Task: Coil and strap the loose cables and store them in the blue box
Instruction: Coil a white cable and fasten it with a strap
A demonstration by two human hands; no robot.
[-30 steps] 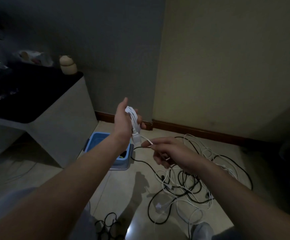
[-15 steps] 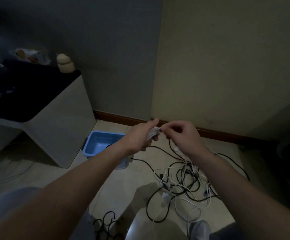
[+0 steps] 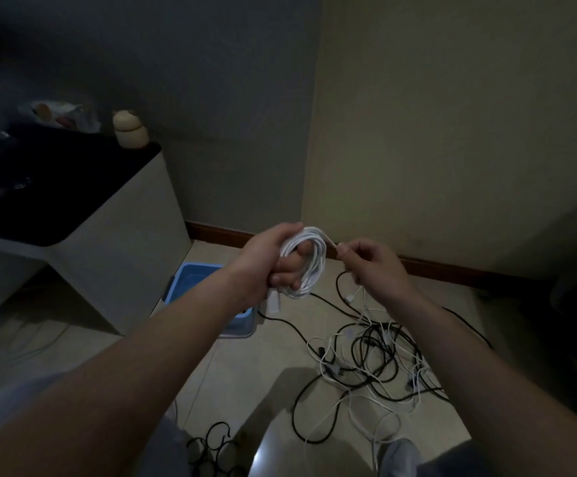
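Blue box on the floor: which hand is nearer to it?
Left. The left hand, gripping the white coil, hangs just right of the blue box; the right hand, pinching the cable end, is farther right, above the tangle.

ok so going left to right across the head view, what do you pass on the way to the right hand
cream jar → blue box → left hand → white cable coil, which the left hand grips → right hand, pinching the coil's loose end

Dim corner, tiled floor [image 3: 263, 370], dark-topped cabinet [image 3: 108, 242]
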